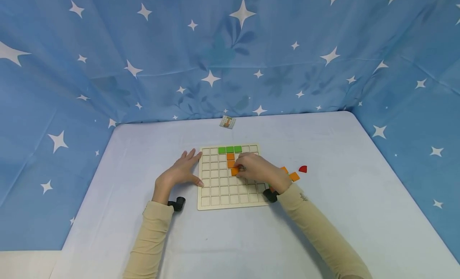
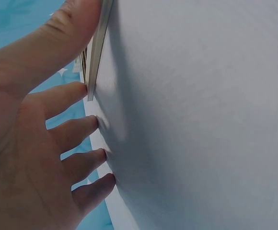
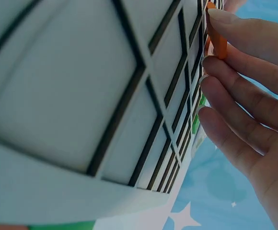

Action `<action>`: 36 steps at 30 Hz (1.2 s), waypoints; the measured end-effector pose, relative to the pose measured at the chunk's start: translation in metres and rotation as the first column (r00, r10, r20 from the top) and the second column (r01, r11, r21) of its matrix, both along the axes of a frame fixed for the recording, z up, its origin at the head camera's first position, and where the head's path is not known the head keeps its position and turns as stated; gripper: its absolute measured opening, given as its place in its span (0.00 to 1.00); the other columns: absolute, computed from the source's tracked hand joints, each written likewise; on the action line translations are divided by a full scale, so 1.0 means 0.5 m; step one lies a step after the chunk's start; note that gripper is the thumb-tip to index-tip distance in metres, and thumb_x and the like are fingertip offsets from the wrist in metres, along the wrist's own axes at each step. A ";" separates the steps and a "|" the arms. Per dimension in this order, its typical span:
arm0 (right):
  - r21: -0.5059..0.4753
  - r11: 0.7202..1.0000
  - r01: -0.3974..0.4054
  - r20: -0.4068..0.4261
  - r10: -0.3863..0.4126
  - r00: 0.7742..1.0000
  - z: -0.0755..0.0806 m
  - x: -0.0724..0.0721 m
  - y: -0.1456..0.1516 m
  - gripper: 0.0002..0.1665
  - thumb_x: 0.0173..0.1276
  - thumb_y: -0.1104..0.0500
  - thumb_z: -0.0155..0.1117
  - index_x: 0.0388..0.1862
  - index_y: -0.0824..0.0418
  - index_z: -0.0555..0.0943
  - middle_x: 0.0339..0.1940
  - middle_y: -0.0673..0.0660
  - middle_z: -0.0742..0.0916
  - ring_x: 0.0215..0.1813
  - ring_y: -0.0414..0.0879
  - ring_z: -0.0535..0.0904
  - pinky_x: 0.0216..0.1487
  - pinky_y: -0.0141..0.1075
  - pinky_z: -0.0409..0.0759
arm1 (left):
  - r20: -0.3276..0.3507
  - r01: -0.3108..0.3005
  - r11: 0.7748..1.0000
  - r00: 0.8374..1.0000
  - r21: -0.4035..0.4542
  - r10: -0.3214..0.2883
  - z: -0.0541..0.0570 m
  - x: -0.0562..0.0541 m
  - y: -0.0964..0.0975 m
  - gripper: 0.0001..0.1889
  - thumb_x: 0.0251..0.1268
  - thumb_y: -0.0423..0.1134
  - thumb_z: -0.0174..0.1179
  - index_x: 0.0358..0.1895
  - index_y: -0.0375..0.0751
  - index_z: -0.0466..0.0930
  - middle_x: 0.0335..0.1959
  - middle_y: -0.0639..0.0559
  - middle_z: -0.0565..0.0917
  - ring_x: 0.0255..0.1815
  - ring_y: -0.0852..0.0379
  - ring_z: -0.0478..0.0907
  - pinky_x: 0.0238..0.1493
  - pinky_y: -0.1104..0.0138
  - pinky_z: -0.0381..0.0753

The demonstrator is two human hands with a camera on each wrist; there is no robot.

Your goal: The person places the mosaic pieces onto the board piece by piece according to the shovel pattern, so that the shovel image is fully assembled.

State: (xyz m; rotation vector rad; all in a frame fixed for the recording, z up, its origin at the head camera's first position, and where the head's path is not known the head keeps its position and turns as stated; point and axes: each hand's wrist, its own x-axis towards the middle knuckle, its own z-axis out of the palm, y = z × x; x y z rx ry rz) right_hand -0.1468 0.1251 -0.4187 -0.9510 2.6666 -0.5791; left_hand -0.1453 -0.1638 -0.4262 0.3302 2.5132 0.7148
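Note:
A pale square grid board point(image 1: 230, 205) lies on the white table. Across its far row sit green square tiles point(image 1: 230, 150), with orange square tiles point(image 1: 230, 164) in a column below them. My right hand point(image 1: 259, 167) is over the board, pinching an orange tile point(image 3: 219, 43) between thumb and index finger; in the right wrist view this tile is tilted against the grid. At the board's left edge, my left hand point(image 1: 181, 170) has its fingers spread. Its thumb point(image 2: 69, 21) and index fingertip touch that edge, and the other fingertips reach the tabletop.
Loose orange tiles point(image 1: 294, 176) lie right of the board, partly hidden by my right wrist. Beyond them is a red quarter-round piece point(image 1: 303, 169). A small patterned card point(image 1: 227, 122) lies near the table's far edge, before a blue star-printed curtain point(image 1: 212, 51).

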 end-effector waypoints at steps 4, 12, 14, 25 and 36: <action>0.012 1.000 -0.018 -0.014 0.018 1.000 -0.002 -0.002 -0.008 0.14 0.66 0.60 0.76 0.49 0.63 0.89 0.44 0.55 0.88 0.46 0.47 0.82 0.52 0.39 0.84 | 0.002 -0.001 1.000 1.000 -0.004 0.001 -0.002 -0.001 0.001 0.61 0.51 0.46 0.80 0.85 0.45 0.48 0.86 0.41 0.40 0.86 0.35 0.30 0.80 0.33 0.41; 0.010 0.998 -0.068 -0.044 0.068 0.997 -0.005 -0.002 -0.021 0.14 0.66 0.63 0.75 0.50 0.65 0.89 0.45 0.58 0.89 0.48 0.50 0.84 0.52 0.39 0.86 | -0.011 0.018 1.000 1.000 -0.022 -0.018 -0.005 -0.002 0.005 0.61 0.51 0.48 0.80 0.84 0.43 0.49 0.86 0.39 0.40 0.85 0.33 0.32 0.80 0.33 0.43; 0.018 0.997 -0.074 -0.058 0.075 0.996 -0.005 -0.001 -0.024 0.13 0.65 0.63 0.75 0.49 0.64 0.90 0.44 0.58 0.88 0.47 0.50 0.84 0.51 0.39 0.86 | -0.011 0.014 1.000 1.000 -0.021 -0.015 -0.006 -0.002 0.005 0.61 0.50 0.48 0.80 0.84 0.43 0.49 0.86 0.39 0.40 0.85 0.33 0.32 0.80 0.33 0.43; 0.067 0.995 -0.076 -0.118 0.083 0.990 -0.002 0.009 -0.031 0.12 0.65 0.64 0.75 0.47 0.63 0.90 0.43 0.59 0.85 0.46 0.50 0.81 0.48 0.39 0.85 | -0.022 0.015 1.000 1.000 -0.021 -0.016 -0.002 -0.002 0.004 0.61 0.50 0.48 0.80 0.84 0.43 0.49 0.86 0.39 0.41 0.85 0.33 0.32 0.80 0.34 0.43; 0.014 0.997 -0.076 -0.086 0.077 0.993 -0.013 0.010 -0.017 0.14 0.68 0.68 0.69 0.52 0.63 0.89 0.46 0.56 0.87 0.47 0.48 0.82 0.52 0.39 0.85 | -0.009 0.012 1.000 1.000 -0.026 -0.012 -0.003 -0.003 0.005 0.61 0.50 0.48 0.80 0.84 0.44 0.49 0.86 0.40 0.40 0.85 0.34 0.31 0.80 0.34 0.43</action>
